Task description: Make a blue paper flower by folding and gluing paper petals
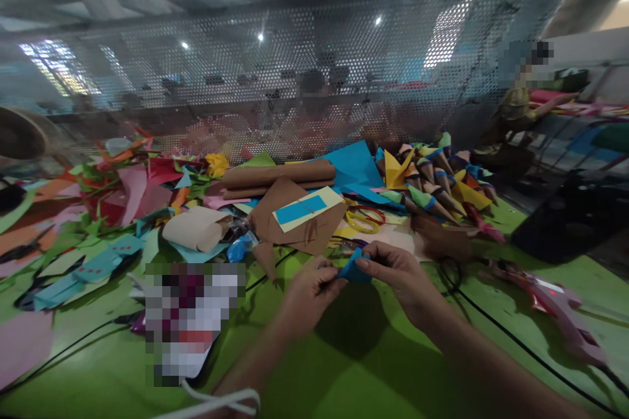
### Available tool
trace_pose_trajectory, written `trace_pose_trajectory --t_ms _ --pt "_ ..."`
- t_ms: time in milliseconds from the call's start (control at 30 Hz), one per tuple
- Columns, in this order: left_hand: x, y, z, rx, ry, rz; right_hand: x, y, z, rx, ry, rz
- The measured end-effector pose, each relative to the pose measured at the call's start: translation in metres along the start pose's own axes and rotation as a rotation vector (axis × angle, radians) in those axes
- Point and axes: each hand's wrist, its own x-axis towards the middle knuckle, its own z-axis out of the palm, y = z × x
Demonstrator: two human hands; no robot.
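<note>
A small piece of blue paper (358, 271) is held above the green table between my two hands. My left hand (318, 288) pinches its left edge with closed fingers. On the other side, my right hand (390, 267) grips the top right of the same piece between thumb and fingers. The paper looks folded or curled, and my fingertips hide parts of it. Just beyond my hands lies a brown paper sheet (265, 219) with a pale yellow card (334, 200) on it, topped by a blue strip (299, 209).
A pink glue gun (565, 314) with a black cord lies on the green table (393, 373) at right. Paper cones (437, 177) pile up behind it. Coloured scraps (142, 190) heap at left. A perforated metal screen (295, 78) stands behind; a person (515, 108) is at far right.
</note>
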Motion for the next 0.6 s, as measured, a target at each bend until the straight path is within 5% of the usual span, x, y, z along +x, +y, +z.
trace_pose_trajectory --t_ms 600 --pt "0.0013 0.0062 -0.0013 -0.021 -0.010 0.007 -0.0031 -0.0039 0.0021 -0.067 0.035 -0.023"
